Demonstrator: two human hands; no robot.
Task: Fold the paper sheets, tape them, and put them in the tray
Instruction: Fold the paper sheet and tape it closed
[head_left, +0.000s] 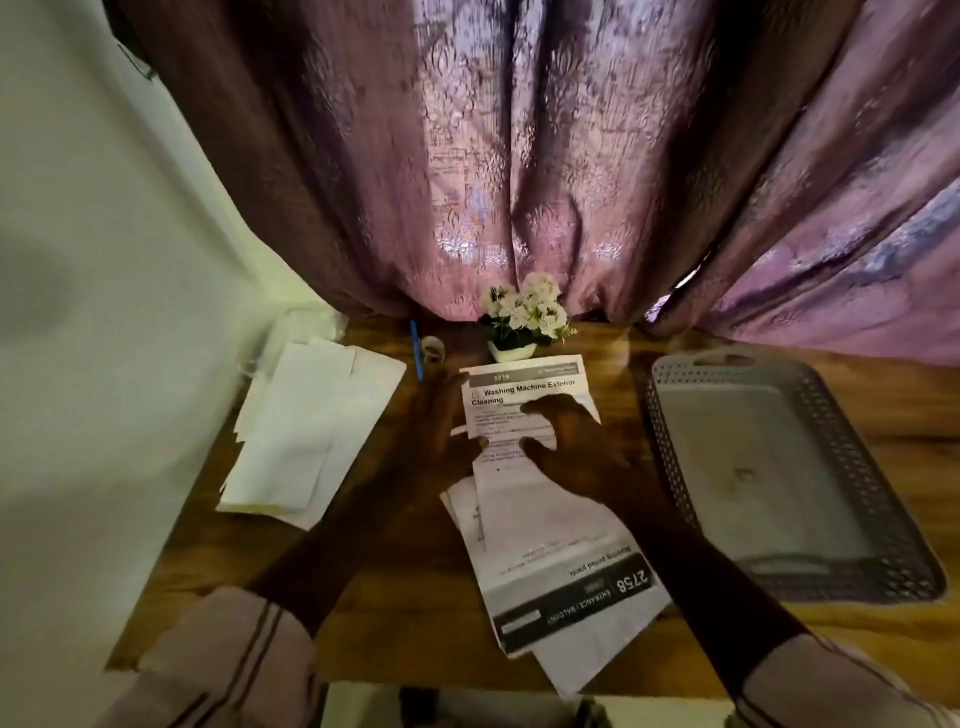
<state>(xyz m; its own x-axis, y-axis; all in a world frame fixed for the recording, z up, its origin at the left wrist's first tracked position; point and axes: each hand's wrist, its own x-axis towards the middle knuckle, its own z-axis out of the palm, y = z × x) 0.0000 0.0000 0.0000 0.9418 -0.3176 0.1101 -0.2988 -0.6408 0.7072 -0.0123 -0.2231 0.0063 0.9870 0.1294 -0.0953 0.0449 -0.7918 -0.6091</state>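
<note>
both hands pressing down on a printed sheet at the middle of the table

a person is leaning over a wooden table (395, 545), and both arms are reaching forward from striped sleeves (234, 654). the left hand (441, 431) is lying flat along the left edge of a printed sheet (524, 387) headed "washing machine exterior cleaning", fingers spread and not curled round anything. the right hand (571, 441) is resting palm-down on the same sheet, fingers splayed and open, pinning it rather than gripping it. the sheet is sitting at the centre of the table, its far edge just in front of a small pot of white flowers (524, 322).

nearer the person, a second printed sheet (571, 597) marked "2758" is lying partly beneath the first, turned the other way round, with more white paper poking out under it at the near edge.

to the left, a pile of white papers (311, 431) is lying near the wall, well apart from the hands. a blue pen (416, 356) and a roll of tape (432, 349) are lying side by side behind the left hand, close to the curtain (519, 156).

to the right, a grey tray (675, 431) with perforated walls is sitting on the table, just beside the sheets but not touching them.
</note>
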